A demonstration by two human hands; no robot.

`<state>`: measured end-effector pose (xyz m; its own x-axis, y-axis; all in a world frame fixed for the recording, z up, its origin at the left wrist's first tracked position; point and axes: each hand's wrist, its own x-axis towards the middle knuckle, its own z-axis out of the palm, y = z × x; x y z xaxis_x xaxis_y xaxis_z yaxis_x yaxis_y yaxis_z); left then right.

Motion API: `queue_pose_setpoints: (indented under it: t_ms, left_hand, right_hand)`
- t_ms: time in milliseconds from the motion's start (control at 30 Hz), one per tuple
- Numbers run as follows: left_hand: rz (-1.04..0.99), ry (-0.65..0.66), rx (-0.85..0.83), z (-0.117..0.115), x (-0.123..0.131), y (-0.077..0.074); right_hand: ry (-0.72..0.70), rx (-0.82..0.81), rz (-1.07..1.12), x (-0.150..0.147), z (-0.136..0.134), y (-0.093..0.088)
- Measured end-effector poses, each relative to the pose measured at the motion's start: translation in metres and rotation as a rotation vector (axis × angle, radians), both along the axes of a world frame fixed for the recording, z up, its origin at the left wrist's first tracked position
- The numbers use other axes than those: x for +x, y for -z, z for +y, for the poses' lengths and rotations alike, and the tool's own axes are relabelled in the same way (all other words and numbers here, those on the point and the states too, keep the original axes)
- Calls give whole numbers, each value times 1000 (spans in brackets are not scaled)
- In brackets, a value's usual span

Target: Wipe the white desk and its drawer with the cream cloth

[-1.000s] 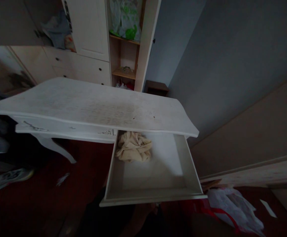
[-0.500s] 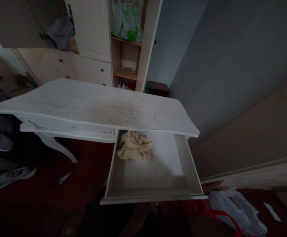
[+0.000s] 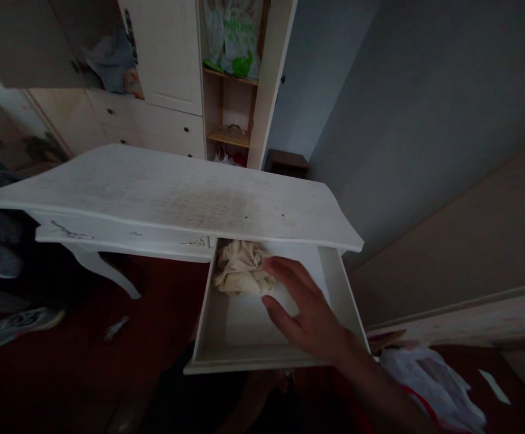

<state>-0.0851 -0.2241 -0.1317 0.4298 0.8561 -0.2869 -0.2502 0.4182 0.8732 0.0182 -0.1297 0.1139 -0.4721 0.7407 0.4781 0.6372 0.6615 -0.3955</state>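
Note:
My right hand [image 3: 305, 307] reaches over the pulled-out drawer [image 3: 278, 361] from the lower right. Its thumb and fingers are apart, with nothing held between them. The fingertips are at the right side of a crumpled beige cloth [image 3: 242, 274]; whether they touch it I cannot tell. This cloth lies bunched in the back left corner of the drawer. The drawer belongs to a white desk [image 3: 154, 181] with a stained, worn top. My left hand cannot be made out anywhere; a dim bare limb shows below the drawer front.
White cabinets [image 3: 172, 60] with an open door and plastic bags [image 3: 235, 39] stand behind the desk. A grey wall [image 3: 425, 120] rises on the right. A white plastic bag [image 3: 434, 386] lies at lower right, a shoe [image 3: 18, 325] at left.
My right hand has come into view from the lower right and now hovers over the drawer beside the cloth. Drawer and desk look unmoved.

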Motion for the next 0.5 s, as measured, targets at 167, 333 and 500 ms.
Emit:
queue_pose_setpoints:
  t_ms: [167, 333, 500]
  left_hand:
    - [20, -26, -10, -3, 2, 10]
    - [68, -43, -71, 0, 10, 30]
    - [63, -33, -93, 5, 16, 34]
  right_hand:
    - [-97, -128, -371, -14, 53, 63]
    - [-13, -138, -476, -37, 82, 96]
    - [95, -86, -501, -60, 98, 90]
